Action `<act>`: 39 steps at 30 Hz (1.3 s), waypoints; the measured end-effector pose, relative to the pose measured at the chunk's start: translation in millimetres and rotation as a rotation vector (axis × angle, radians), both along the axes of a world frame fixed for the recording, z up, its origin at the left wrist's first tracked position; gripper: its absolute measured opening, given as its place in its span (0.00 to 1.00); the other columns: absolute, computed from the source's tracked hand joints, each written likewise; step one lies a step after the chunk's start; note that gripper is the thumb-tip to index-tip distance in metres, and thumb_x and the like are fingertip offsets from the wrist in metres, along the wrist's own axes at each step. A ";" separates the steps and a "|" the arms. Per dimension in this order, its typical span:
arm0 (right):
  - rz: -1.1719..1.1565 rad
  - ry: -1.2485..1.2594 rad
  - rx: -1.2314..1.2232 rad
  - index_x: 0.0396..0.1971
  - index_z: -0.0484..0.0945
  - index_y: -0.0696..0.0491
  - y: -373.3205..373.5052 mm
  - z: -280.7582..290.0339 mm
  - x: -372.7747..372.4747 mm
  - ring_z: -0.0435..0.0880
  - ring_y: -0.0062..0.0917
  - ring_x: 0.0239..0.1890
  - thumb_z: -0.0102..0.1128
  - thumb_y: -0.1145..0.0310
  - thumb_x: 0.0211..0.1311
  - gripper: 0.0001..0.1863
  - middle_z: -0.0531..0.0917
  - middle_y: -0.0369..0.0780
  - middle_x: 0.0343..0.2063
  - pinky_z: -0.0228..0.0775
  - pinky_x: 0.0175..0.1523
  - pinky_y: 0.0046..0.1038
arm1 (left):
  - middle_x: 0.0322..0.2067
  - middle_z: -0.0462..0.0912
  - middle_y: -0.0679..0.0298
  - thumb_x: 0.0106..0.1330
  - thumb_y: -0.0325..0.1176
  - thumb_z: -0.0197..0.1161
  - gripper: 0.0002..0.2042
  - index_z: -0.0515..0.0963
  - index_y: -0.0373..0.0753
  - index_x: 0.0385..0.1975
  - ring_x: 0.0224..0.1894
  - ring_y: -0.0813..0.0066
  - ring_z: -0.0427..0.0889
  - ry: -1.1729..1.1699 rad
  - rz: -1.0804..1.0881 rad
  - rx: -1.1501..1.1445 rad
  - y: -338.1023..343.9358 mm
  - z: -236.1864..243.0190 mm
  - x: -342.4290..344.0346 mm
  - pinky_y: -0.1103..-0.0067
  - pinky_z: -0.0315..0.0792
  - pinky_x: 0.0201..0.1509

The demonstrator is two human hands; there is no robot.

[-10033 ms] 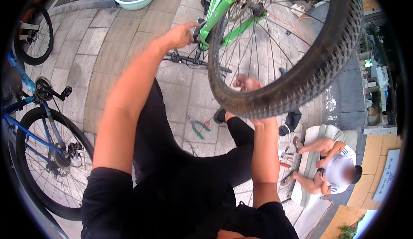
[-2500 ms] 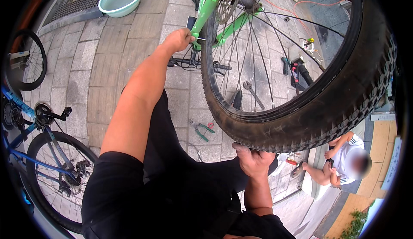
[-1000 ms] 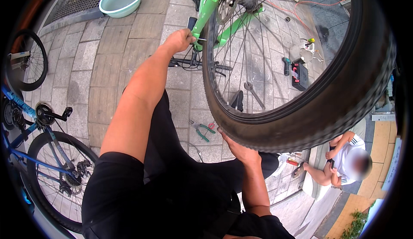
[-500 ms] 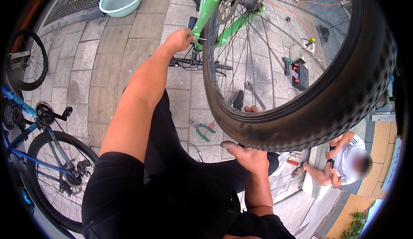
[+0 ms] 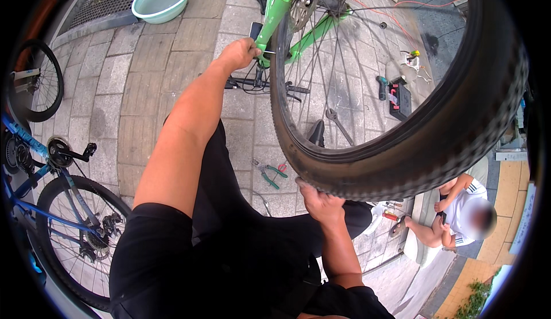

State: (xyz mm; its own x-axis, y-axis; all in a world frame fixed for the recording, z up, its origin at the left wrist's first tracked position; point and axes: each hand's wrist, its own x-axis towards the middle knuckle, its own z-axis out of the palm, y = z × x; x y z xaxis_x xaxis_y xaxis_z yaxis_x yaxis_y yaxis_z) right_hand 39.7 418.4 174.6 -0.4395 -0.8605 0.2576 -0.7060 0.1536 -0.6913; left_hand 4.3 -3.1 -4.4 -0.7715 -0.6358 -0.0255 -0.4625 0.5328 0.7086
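A bicycle wheel [image 5: 356, 172] with a knobbly black tyre stands in a green bicycle frame [image 5: 277, 12], filling the upper right of the head view. My left hand [image 5: 241, 54] is closed in a pinch on a thin, pale rod [image 5: 267, 51], whose tip points at the wheel's rim beside the green tube. Under the near part of the tyre is my right hand [image 5: 323, 203], curled against the tread with its thumb up along the side. Its fingertips are partly hidden by the tyre. Spokes and a disc rotor [image 5: 310, 9] show inside the wheel.
Green-handled pliers [image 5: 272, 176], a wrench [image 5: 340, 126], a power drill [image 5: 383, 88] and a black toolbox [image 5: 400, 101] lie on the paving. A blue bicycle [image 5: 80, 221] stands at left, a water basin [image 5: 162, 0] farther off. A seated person [image 5: 459, 210] is at right.
My right hand's fingers have come off the rim's inner side, and the hand is now below the tyre, slightly left. The wheel's spokes have shifted. My left hand has stayed in place.
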 end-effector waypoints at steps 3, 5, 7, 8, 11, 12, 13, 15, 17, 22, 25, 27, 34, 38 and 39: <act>-0.048 -0.013 0.079 0.44 0.86 0.60 -7.8 -35.7 -9.3 0.88 0.34 0.45 0.72 0.70 0.62 0.13 0.90 0.43 0.41 0.75 0.56 0.34 | 0.41 0.87 0.49 0.71 0.48 0.65 0.17 0.83 0.39 0.43 0.48 0.47 0.85 0.031 0.011 -0.008 -2.2 -4.2 0.0 0.59 0.76 0.53; -0.082 0.029 0.171 0.43 0.86 0.60 -11.0 -42.1 -10.3 0.88 0.38 0.42 0.70 0.64 0.64 0.15 0.90 0.45 0.39 0.76 0.54 0.35 | 0.40 0.87 0.48 0.70 0.48 0.65 0.17 0.83 0.38 0.41 0.47 0.46 0.85 0.015 0.013 -0.004 -0.3 -1.7 0.3 0.59 0.76 0.52; -0.092 0.092 0.327 0.44 0.86 0.60 -12.3 -41.4 -9.4 0.87 0.42 0.42 0.68 0.55 0.67 0.21 0.89 0.47 0.39 0.76 0.54 0.37 | 0.39 0.87 0.48 0.70 0.48 0.66 0.17 0.82 0.38 0.40 0.46 0.46 0.85 0.019 0.015 -0.004 0.5 0.1 0.2 0.58 0.76 0.52; -0.088 0.146 0.326 0.43 0.85 0.61 -11.5 -42.4 -8.1 0.86 0.43 0.41 0.67 0.52 0.68 0.23 0.89 0.48 0.37 0.76 0.52 0.38 | 0.39 0.87 0.48 0.70 0.48 0.66 0.17 0.82 0.38 0.39 0.46 0.45 0.85 0.029 0.017 -0.006 0.7 -1.6 0.9 0.58 0.76 0.52; -0.090 0.191 0.429 0.39 0.84 0.64 -4.5 -47.4 -5.1 0.85 0.45 0.37 0.64 0.44 0.68 0.30 0.86 0.50 0.32 0.75 0.48 0.42 | 0.39 0.87 0.48 0.70 0.48 0.66 0.17 0.81 0.38 0.39 0.46 0.44 0.84 0.043 0.017 -0.013 -1.7 -4.6 -0.7 0.58 0.76 0.51; -0.098 0.128 0.535 0.36 0.83 0.64 -1.2 -48.2 -5.0 0.84 0.45 0.35 0.64 0.43 0.68 0.32 0.85 0.50 0.30 0.75 0.46 0.43 | 0.39 0.87 0.47 0.70 0.47 0.65 0.16 0.81 0.38 0.39 0.46 0.44 0.84 0.044 0.015 -0.014 -2.1 -6.0 -0.9 0.58 0.76 0.51; -0.099 0.060 0.620 0.40 0.82 0.63 -0.8 -46.4 -4.6 0.82 0.45 0.40 0.63 0.44 0.68 0.30 0.84 0.49 0.34 0.72 0.50 0.43 | 0.39 0.87 0.47 0.70 0.47 0.65 0.16 0.81 0.38 0.39 0.46 0.44 0.84 0.046 0.016 -0.014 -1.9 -7.8 -0.3 0.58 0.76 0.51; -0.101 -0.075 0.774 0.51 0.80 0.57 -3.4 -36.7 -3.1 0.76 0.43 0.56 0.60 0.49 0.71 0.25 0.81 0.47 0.50 0.64 0.64 0.42 | 0.40 0.86 0.47 0.71 0.47 0.65 0.17 0.81 0.37 0.40 0.46 0.44 0.84 0.053 0.014 -0.018 -1.3 -6.6 -0.8 0.58 0.76 0.51; -0.096 -0.146 0.844 0.60 0.79 0.52 -4.6 -32.5 -2.4 0.72 0.41 0.68 0.58 0.53 0.72 0.24 0.80 0.46 0.62 0.58 0.74 0.41 | 0.40 0.86 0.47 0.71 0.47 0.65 0.17 0.81 0.37 0.40 0.47 0.43 0.84 0.052 0.010 -0.016 -0.6 -5.8 -0.6 0.58 0.75 0.51; -0.083 -0.033 0.870 0.61 0.79 0.52 -5.2 -33.3 -3.2 0.72 0.41 0.68 0.58 0.52 0.73 0.25 0.80 0.45 0.62 0.59 0.74 0.40 | 0.41 0.86 0.46 0.71 0.47 0.65 0.17 0.81 0.37 0.41 0.48 0.44 0.84 0.035 0.005 -0.013 -0.7 -2.8 0.5 0.57 0.75 0.52; -0.087 -0.099 0.788 0.61 0.79 0.51 -8.7 -23.9 -2.6 0.74 0.39 0.67 0.58 0.53 0.73 0.24 0.81 0.44 0.61 0.60 0.74 0.39 | 0.41 0.86 0.46 0.71 0.48 0.65 0.17 0.82 0.37 0.41 0.48 0.44 0.84 0.027 0.007 -0.007 -0.5 -2.4 0.8 0.58 0.76 0.52; -0.094 -0.101 0.731 0.60 0.80 0.50 -8.4 -22.7 -2.6 0.75 0.38 0.66 0.58 0.53 0.74 0.23 0.83 0.44 0.60 0.62 0.72 0.39 | 0.41 0.86 0.46 0.71 0.48 0.65 0.17 0.82 0.37 0.41 0.48 0.43 0.84 0.020 0.006 -0.001 0.5 -0.3 0.7 0.58 0.76 0.52; -0.040 0.115 0.386 0.54 0.83 0.56 13.5 -62.1 -17.3 0.84 0.42 0.51 0.66 0.53 0.69 0.23 0.86 0.48 0.51 0.72 0.60 0.40 | 0.41 0.86 0.45 0.71 0.48 0.65 0.18 0.82 0.37 0.42 0.47 0.43 0.84 0.034 0.004 -0.010 -0.5 -2.2 0.5 0.57 0.76 0.52; -0.063 0.121 0.395 0.50 0.84 0.56 24.4 -80.9 -24.9 0.85 0.41 0.48 0.66 0.56 0.69 0.20 0.88 0.46 0.45 0.73 0.58 0.39 | 0.41 0.87 0.46 0.71 0.48 0.65 0.18 0.82 0.37 0.42 0.48 0.44 0.84 0.024 0.008 -0.001 1.5 1.3 1.4 0.58 0.76 0.52; -0.066 0.122 0.389 0.50 0.84 0.56 26.1 -84.2 -26.0 0.85 0.40 0.49 0.67 0.57 0.69 0.20 0.88 0.46 0.46 0.73 0.58 0.39 | 0.41 0.87 0.46 0.71 0.48 0.65 0.18 0.82 0.37 0.42 0.48 0.44 0.84 0.021 0.008 0.004 2.4 2.9 1.4 0.58 0.76 0.52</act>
